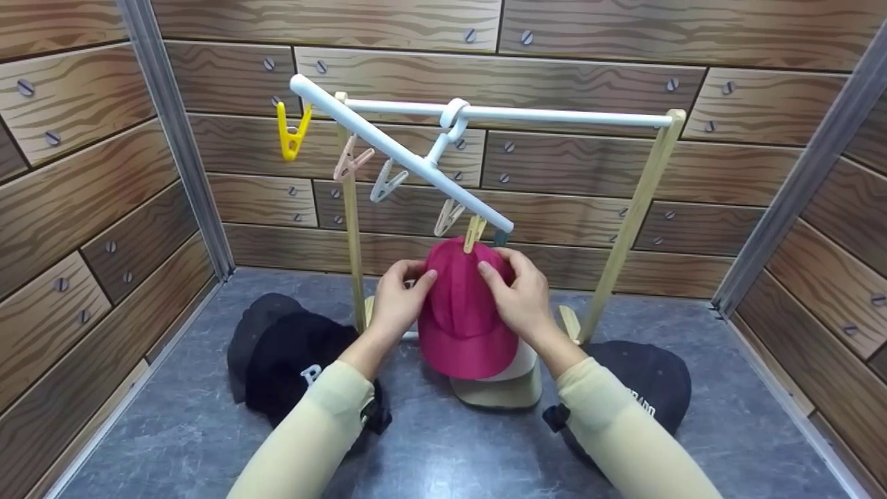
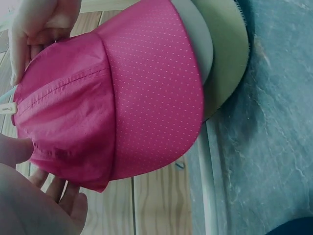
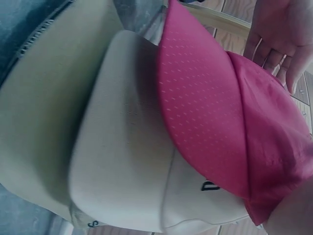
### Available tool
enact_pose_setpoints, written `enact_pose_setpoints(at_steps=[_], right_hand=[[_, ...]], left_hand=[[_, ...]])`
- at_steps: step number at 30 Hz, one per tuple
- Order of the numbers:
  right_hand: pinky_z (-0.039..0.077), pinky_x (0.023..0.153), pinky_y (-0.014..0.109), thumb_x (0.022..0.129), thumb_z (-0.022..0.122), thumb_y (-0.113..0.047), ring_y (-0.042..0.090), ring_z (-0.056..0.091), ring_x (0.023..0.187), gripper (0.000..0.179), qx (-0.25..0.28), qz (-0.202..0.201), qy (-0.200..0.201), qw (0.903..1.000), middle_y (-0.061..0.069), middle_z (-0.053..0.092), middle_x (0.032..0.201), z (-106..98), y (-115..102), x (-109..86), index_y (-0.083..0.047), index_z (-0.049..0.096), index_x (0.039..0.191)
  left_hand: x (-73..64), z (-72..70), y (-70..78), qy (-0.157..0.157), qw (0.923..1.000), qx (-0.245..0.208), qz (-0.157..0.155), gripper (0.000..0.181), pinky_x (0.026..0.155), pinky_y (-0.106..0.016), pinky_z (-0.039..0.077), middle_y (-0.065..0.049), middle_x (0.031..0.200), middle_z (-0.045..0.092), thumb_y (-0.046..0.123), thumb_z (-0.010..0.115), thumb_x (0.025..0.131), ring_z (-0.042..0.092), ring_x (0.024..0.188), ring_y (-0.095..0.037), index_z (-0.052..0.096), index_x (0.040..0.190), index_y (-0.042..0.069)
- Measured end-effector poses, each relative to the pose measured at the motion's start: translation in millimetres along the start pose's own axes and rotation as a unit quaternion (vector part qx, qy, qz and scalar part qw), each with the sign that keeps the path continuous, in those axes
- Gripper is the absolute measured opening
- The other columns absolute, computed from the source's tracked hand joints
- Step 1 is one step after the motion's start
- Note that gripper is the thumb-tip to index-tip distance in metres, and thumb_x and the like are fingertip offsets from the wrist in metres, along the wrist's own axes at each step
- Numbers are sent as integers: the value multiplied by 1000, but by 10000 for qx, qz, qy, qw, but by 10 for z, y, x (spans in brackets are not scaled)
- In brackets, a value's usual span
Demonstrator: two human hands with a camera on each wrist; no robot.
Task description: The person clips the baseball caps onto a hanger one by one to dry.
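A crimson baseball cap (image 1: 461,298) with a dotted brim hangs brim-down from a pale yellow clothespin (image 1: 475,234) at the near end of a light blue clip hanger (image 1: 409,156). My left hand (image 1: 398,294) holds the crown's left side, thumb in front and fingers toward the back. On the other side, my right hand (image 1: 521,294) grips the crown the same way, its fingers partly hidden. Behind the crimson cap are a white cap (image 3: 122,137) and an olive cap (image 3: 44,117), both largely covered in the head view.
The hanger hooks over a white rail (image 1: 568,116) on wooden posts (image 1: 630,229). More clothespins, one a bright yellow clothespin (image 1: 292,132), line the hanger. Dark caps (image 1: 298,360) lie on the left and another black cap (image 1: 641,384) on the right of the grey tabletop (image 1: 443,450).
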State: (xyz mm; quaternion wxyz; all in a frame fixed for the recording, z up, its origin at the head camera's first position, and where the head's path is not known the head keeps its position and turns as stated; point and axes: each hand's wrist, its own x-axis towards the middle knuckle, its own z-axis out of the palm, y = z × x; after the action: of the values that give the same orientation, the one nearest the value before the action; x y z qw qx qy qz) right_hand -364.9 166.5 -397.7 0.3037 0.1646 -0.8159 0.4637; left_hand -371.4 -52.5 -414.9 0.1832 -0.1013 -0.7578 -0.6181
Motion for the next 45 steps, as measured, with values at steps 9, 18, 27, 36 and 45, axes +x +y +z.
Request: enact_pose_setpoints(at_steps=[9,18,27,36,45], right_hand=[[55,100,54,103,81,-24,33,69,117,44,-75,-473,239,9986,16,73,126,22,114,-125,1,70,138],[52,106,54,101,83,-21,35,65,125,55,166,-487,323,9982,17,69,136,-8,225,-273,3,65,147],[49,105,36,101,83,-18,31,63,125,54,177,-619,317,9974,17,66,136,-37,292,-417,5,63,145],[51,101,44,98,85,-14,31,62,122,54,75,-704,404,9967,18,66,133,-74,382,-557,6,63,143],[51,98,41,97,87,-18,29,61,124,56,13,-464,350,9983,17,67,131,-99,455,-685,4,63,144]], left_hand=[[-80,-7,-87,-38,10000,-21,-8,28,106,-49,56,-17,126,74,16,75,107,68,124,-34,73,127,-2],[-169,38,-162,41,9999,-94,-67,31,104,-50,58,-20,124,75,15,77,105,69,122,-37,72,126,-6],[-253,14,-260,-114,9997,-21,-203,32,104,-49,58,-18,124,74,18,76,106,69,122,-35,71,128,-4],[-377,-7,-283,-238,9994,23,-259,35,107,-50,56,-17,127,74,21,77,106,68,125,-35,71,130,-3],[-490,22,-328,-278,9994,104,-154,33,108,-53,56,-17,126,75,21,78,105,69,124,-36,72,127,-3]])
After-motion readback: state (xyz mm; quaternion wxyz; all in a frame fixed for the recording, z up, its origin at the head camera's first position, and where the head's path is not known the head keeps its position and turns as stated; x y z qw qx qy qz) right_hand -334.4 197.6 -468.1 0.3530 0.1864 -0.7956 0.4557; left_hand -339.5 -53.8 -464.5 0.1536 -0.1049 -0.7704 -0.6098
